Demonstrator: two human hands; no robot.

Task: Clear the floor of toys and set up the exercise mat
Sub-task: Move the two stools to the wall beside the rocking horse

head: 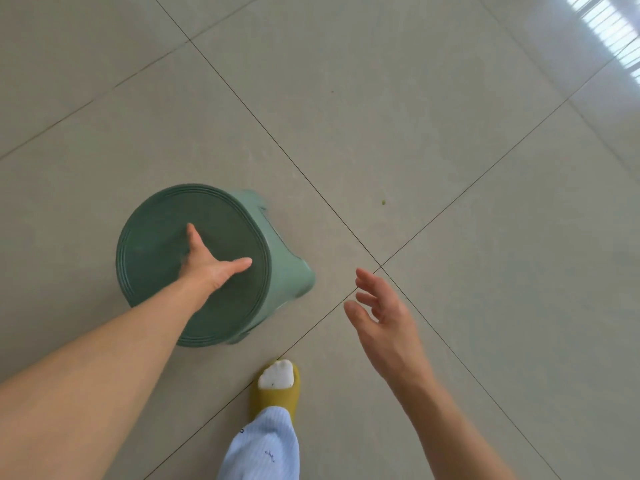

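A round green plastic stool (162,244) stands on the grey tiled floor (398,116), left of centre, seen from above with its legs showing on the right side. My left hand (207,265) hovers over or rests on the stool's seat, fingers spread, holding nothing. My right hand (384,323) hangs in the air to the right of the stool, fingers apart and empty. No toys and no exercise mat are in view.
My foot in a yellow slipper (277,393) with a white sock and light blue trouser leg stands just below the stool. A tiny green speck (383,202) lies on the floor. Window light reflects at the top right (609,26).
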